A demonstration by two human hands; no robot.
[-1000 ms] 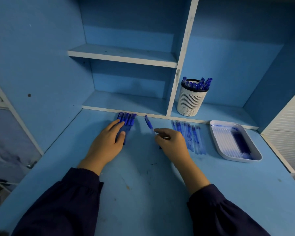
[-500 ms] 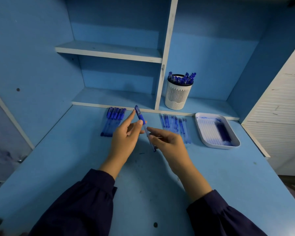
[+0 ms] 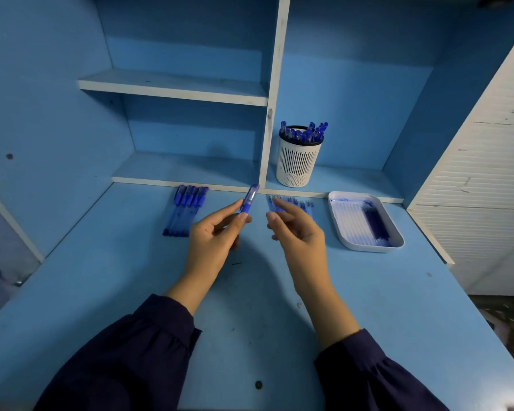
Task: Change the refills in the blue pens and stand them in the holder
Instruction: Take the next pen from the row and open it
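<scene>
Just now, left hand (image 3: 212, 232) pinches blue pen (image 3: 250, 200); right hand (image 3: 294, 229) beside.

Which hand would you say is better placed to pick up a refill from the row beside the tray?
The right hand: its fingers hover over the refills, while the left hand pinches a blue pen.

The left hand (image 3: 212, 232) is pinching a blue pen (image 3: 250, 200) by its lower end, tilting it up and away above the bench (image 3: 250, 307). The right hand (image 3: 297, 232) is hovering just beside, fingers loosely curled, over a row of refills (image 3: 304, 206). More pens (image 3: 184, 210) are lying to the left; the white holder (image 3: 297, 164) is standing on the low shelf (image 3: 353, 179) behind
</scene>
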